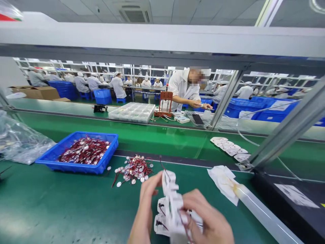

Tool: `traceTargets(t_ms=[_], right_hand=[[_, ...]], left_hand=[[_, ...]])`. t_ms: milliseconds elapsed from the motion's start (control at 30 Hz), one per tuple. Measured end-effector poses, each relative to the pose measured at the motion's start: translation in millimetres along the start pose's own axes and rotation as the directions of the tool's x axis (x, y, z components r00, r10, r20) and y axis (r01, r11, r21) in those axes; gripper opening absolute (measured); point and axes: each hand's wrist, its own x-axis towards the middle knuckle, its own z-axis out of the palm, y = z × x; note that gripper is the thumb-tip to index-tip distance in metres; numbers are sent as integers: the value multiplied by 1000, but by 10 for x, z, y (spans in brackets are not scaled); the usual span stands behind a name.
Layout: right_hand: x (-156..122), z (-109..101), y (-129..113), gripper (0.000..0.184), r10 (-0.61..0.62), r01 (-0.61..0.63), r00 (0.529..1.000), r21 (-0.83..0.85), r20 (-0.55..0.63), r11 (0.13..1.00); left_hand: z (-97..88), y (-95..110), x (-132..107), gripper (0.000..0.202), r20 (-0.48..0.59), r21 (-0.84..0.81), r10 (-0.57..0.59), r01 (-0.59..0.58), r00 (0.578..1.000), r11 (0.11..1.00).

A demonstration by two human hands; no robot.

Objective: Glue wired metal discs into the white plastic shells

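Note:
Just above the green bench, my left hand [147, 203] is closed on the edge of a white plastic housing strip [171, 200], with its thumb and fingers along the left side. My right hand [209, 218] is closed on the right side of the same strip, fingers pinched near a dark red wire [184, 223]. Another thin wire sticks up from the strip's top. Behind and below it lie more white housings [161, 223] with black and red wires, partly hidden by the strip. Beyond my hands is a loose pile of silver discs with red wires [135, 169].
A blue tray [111, 154] full of wired discs stands left of the pile, beside a clear plastic bag [25, 139]. At right lie white paper [222, 179], a translucent tube [264, 213] and a black box [286, 203]. White housings [230, 147] lie on the green strip ahead. Across it a person [184, 88] works.

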Motion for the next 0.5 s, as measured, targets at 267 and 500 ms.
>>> traceTargets(t_ms=[267, 500], right_hand=[[273, -319, 853, 17, 215, 93, 904, -660, 370, 746], [140, -69, 955, 18, 308, 139, 785, -636, 538, 759]], left_hand=[[-37, -622, -41, 90, 221, 438, -330, 209, 918, 874], [-193, -701, -40, 64, 255, 422, -87, -30, 963, 906]])
